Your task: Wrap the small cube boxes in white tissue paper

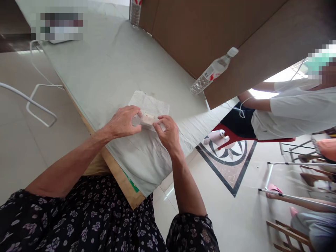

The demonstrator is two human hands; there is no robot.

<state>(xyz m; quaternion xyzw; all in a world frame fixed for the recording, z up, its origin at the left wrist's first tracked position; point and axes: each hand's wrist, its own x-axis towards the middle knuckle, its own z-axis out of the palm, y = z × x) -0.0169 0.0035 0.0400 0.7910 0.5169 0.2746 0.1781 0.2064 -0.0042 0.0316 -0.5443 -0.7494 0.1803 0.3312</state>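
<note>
My left hand [123,122] and my right hand [168,133] meet over a table draped in a pale cloth [105,70]. Between them they pinch a small clear packet with something pale pink inside [147,120]. The left hand's fingers curl round its left end, and the right hand's fingertips grip its right end. Under the packet lies a white paper sheet [151,103], flat on the cloth. Most of the packet is hidden by my fingers.
A plastic water bottle [213,71] lies by a brown cardboard partition [210,31]; another bottle [135,13] stands at the far edge. A white cable [39,71] hangs off the table. A person in a white shirt [294,108] sits on a red chair [231,134] at right.
</note>
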